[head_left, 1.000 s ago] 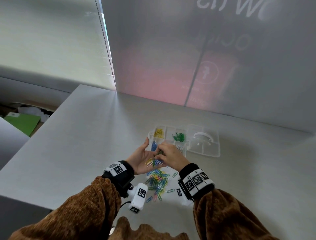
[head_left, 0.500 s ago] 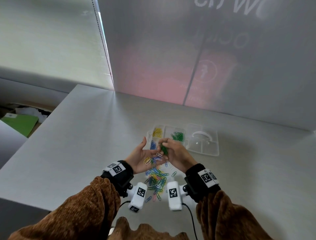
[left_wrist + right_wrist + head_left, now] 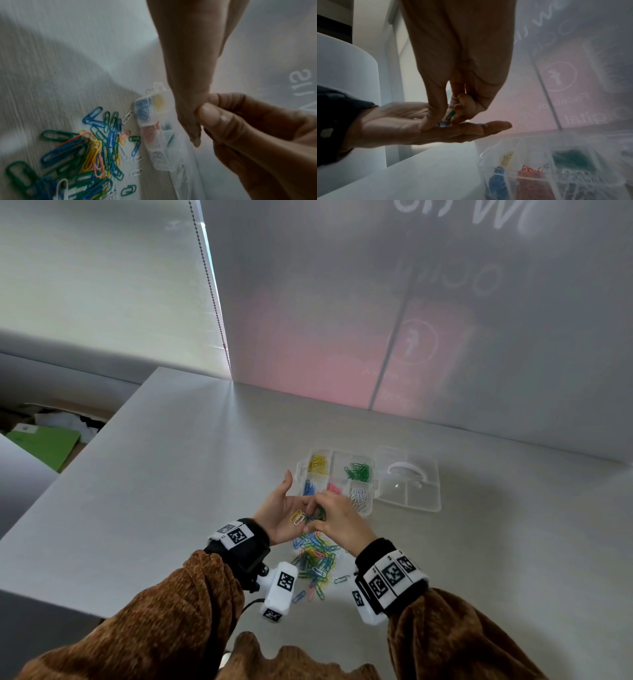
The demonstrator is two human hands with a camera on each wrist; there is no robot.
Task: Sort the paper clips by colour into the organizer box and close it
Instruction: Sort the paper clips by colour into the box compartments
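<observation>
My left hand lies palm up and flat above the table, carrying a few loose clips, among them yellow clips. My right hand reaches into that palm, pinching a green paper clip while its fingertips touch a blue clip. Just beyond stands the clear organizer box, lid swung open to the right. Its compartments hold yellow, green, blue, pink and white clips. A mixed pile of clips lies under my hands.
The pale table ends in an edge at the left, with a green folder on the floor below. A frosted wall panel rises right behind the box. A few stray clips lie beside the pile.
The right hand had lifted a green clip off the left palm; it has now dipped back into the palm, still pinching green. The left hand stays flat.
</observation>
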